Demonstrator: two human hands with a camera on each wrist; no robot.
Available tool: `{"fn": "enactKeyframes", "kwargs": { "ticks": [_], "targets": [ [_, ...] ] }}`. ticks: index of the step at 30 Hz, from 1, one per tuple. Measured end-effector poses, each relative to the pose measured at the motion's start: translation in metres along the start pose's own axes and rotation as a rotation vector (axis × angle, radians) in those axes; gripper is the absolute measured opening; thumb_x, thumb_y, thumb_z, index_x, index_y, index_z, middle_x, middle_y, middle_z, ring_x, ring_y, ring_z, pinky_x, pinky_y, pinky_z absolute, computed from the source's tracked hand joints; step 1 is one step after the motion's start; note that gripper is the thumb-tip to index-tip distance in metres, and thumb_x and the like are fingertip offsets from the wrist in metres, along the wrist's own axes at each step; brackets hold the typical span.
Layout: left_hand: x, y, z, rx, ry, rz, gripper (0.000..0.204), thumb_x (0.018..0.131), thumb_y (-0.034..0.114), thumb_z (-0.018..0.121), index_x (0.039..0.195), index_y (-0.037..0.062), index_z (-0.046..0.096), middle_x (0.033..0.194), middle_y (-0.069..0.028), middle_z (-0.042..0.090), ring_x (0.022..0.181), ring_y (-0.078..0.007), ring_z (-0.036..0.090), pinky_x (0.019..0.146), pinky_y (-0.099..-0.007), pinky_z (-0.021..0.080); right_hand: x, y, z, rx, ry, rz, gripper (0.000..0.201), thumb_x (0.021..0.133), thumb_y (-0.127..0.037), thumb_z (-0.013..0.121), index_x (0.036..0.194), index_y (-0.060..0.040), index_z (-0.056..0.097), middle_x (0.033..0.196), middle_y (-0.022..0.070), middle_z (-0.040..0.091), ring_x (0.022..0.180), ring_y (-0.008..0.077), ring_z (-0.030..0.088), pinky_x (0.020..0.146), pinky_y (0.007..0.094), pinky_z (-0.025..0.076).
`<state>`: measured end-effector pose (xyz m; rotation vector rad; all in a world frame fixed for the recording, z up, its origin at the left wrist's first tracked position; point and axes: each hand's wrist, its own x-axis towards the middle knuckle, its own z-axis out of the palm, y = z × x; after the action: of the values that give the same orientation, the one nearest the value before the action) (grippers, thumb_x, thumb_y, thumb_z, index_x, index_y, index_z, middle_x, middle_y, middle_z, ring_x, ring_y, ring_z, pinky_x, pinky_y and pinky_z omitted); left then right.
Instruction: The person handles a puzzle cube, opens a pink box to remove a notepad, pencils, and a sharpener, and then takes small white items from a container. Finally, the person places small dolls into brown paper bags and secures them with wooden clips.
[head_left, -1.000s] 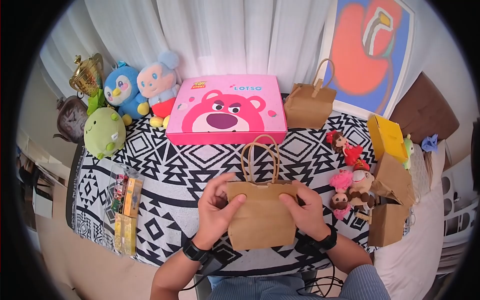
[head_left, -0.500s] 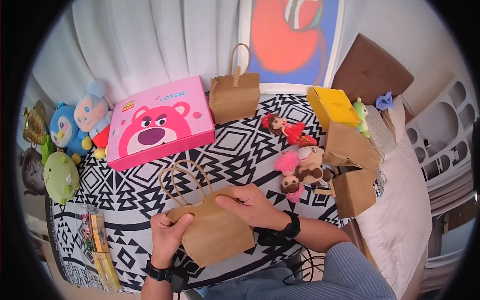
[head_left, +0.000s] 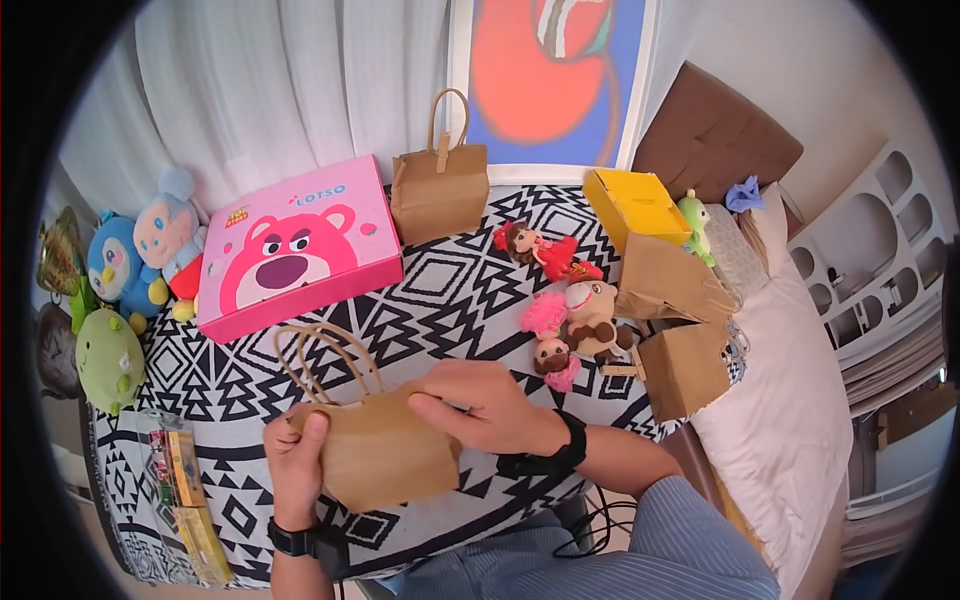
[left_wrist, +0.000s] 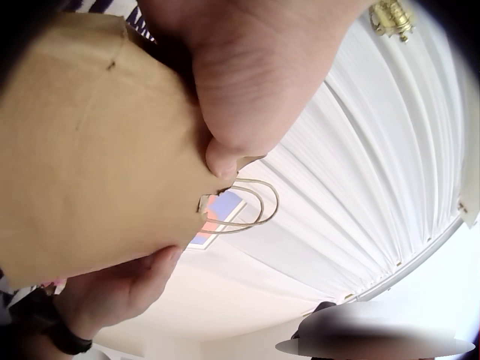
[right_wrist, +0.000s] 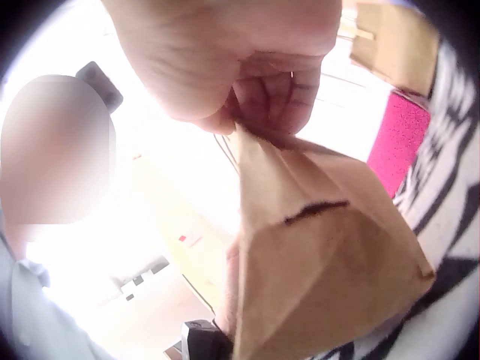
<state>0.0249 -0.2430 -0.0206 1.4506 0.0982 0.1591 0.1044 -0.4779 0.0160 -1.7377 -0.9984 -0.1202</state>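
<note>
A brown paper bag [head_left: 385,455] with two looped handles is held upright, slightly tilted, above the patterned cloth near the person. My left hand [head_left: 296,465] grips its left top edge, thumb on the near side. The right top corner is pinched by my right hand [head_left: 490,405], its other fingers curled behind the paper. In the left wrist view the left hand [left_wrist: 255,82] presses its thumb on the bag [left_wrist: 97,150] near the handles. The right wrist view shows the right hand [right_wrist: 232,60] pinching the bag's top [right_wrist: 322,255]. The inside of the bag is hidden.
A pink box [head_left: 300,250] and another paper bag [head_left: 440,195] stand at the back. Dolls [head_left: 545,250], a yellow box [head_left: 636,212] and more bags [head_left: 685,370] lie right. Plush toys [head_left: 110,360] and packaged items [head_left: 190,500] are left.
The head view has turned right, so the scene has shifted left. Both hands still hold the bag, which has tilted and now appears further left in view.
</note>
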Motion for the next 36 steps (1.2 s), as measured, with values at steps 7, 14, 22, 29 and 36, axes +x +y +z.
{"fn": "enactKeyframes", "kwargs": {
  "ticks": [7, 14, 22, 29, 36],
  "targets": [
    [0.005, 0.003, -0.006, -0.110, 0.263, 0.082, 0.026, 0.091, 0.024, 0.063, 0.085, -0.0016, 0.065, 0.076, 0.0024, 0.061, 0.067, -0.0042, 0.051, 0.063, -0.0196, 0.040, -0.049, -0.053, -0.062, -0.333, 0.290, 0.453, 0.012, 0.087, -0.005, 0.062, 0.097, -0.0011, 0.067, 0.088, 0.0110, 0.069, 0.074, 0.0189, 0.066, 0.064, 0.0271, 0.051],
    [-0.001, 0.014, 0.011, 0.245, 0.034, 0.186, 0.019, 0.086, 0.015, 0.066, 0.084, -0.0039, 0.063, 0.068, 0.0003, 0.058, 0.063, -0.0044, 0.047, 0.058, -0.0198, 0.039, -0.130, -0.008, -0.090, -0.973, 0.243, 0.704, 0.024, 0.081, 0.000, 0.061, 0.105, 0.0000, 0.062, 0.094, 0.0154, 0.064, 0.082, 0.0309, 0.062, 0.073, 0.0359, 0.050],
    [0.000, 0.013, 0.015, 0.193, 0.049, 0.186, 0.017, 0.087, 0.014, 0.065, 0.087, -0.0029, 0.065, 0.068, 0.0014, 0.059, 0.063, -0.0038, 0.048, 0.058, -0.0195, 0.039, -0.134, -0.003, -0.097, -1.156, 0.052, 0.666, 0.024, 0.080, -0.002, 0.061, 0.104, -0.0011, 0.062, 0.094, 0.0155, 0.061, 0.087, 0.0347, 0.057, 0.074, 0.0381, 0.047],
    [0.001, 0.009, 0.012, 0.156, 0.039, 0.156, 0.017, 0.088, 0.014, 0.065, 0.089, -0.0024, 0.066, 0.068, 0.0016, 0.060, 0.062, -0.0032, 0.048, 0.057, -0.0194, 0.039, -0.099, -0.035, -0.080, 0.201, 0.302, 0.813, 0.029, 0.101, -0.018, 0.040, 0.111, 0.0043, 0.055, 0.076, 0.0011, 0.050, 0.065, 0.0103, 0.046, 0.061, 0.0234, 0.039],
    [0.001, 0.014, 0.012, 0.144, 0.031, 0.151, 0.015, 0.087, 0.012, 0.065, 0.092, -0.0022, 0.068, 0.067, 0.0004, 0.062, 0.060, -0.0023, 0.049, 0.055, -0.0193, 0.040, -0.067, -0.029, -0.062, 0.705, 0.196, 0.678, 0.023, 0.095, -0.014, 0.055, 0.108, 0.0043, 0.057, 0.074, 0.0021, 0.053, 0.056, 0.0079, 0.042, 0.050, 0.0194, 0.033]
  ]
}}
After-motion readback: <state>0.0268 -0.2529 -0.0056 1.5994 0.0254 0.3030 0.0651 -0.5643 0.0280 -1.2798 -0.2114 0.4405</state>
